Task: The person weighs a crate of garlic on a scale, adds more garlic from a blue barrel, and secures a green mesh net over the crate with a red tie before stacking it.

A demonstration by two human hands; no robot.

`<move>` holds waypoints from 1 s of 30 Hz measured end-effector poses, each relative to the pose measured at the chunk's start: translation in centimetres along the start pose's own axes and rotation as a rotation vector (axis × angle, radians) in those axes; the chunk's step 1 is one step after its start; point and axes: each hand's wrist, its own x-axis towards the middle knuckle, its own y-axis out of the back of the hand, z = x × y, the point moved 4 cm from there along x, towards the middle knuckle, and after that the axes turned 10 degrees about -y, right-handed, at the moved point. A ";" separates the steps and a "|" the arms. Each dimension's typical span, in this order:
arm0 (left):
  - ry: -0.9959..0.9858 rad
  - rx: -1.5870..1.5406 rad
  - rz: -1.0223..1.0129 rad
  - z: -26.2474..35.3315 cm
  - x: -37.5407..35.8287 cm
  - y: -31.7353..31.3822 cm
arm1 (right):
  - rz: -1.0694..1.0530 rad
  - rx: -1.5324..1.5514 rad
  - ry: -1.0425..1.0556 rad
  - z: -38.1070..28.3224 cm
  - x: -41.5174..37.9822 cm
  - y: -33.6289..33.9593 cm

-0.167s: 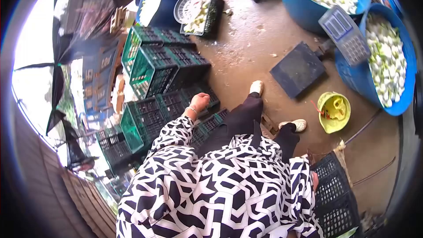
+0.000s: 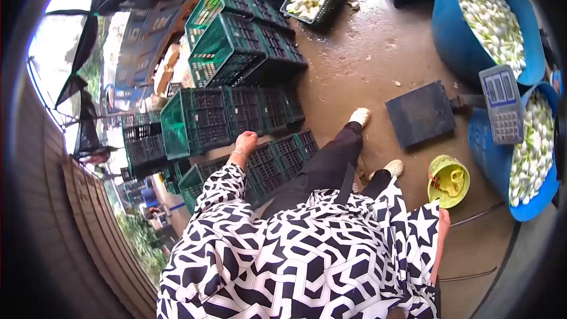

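Observation:
My left hand (image 2: 245,142), with a thin bracelet at the wrist, hangs out in front with its fingers curled in and nothing visible in them. Below it in the view lies a row of dark green plastic crates (image 2: 274,168), apart from the hand as far as I can see. Another crate row (image 2: 221,115) stands just beyond. At my right side, only a strip of my right hand and forearm (image 2: 442,227) shows past the patterned sleeve, its fingers hidden. Nearest to it is a yellow-green bucket (image 2: 436,198) with yellow material inside.
Ahead on the wet floor sits a platform scale (image 2: 420,115) with a keypad display (image 2: 502,103). Large blue tubs (image 2: 452,35) of white-green buds stand at the right. More stacked crates (image 2: 236,53) are at the left, and a basket of buds (image 2: 331,9) stands behind.
The view has turned, so the scale, tubs and bucket sit lower and mostly further right. My left hand has shifted left in the view. A black crate by my right side has left view.

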 end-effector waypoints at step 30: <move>0.045 -0.359 -0.302 10.0 22.3 -4.1 | -0.310 -0.702 0.112 -35.2 9.4 -49.2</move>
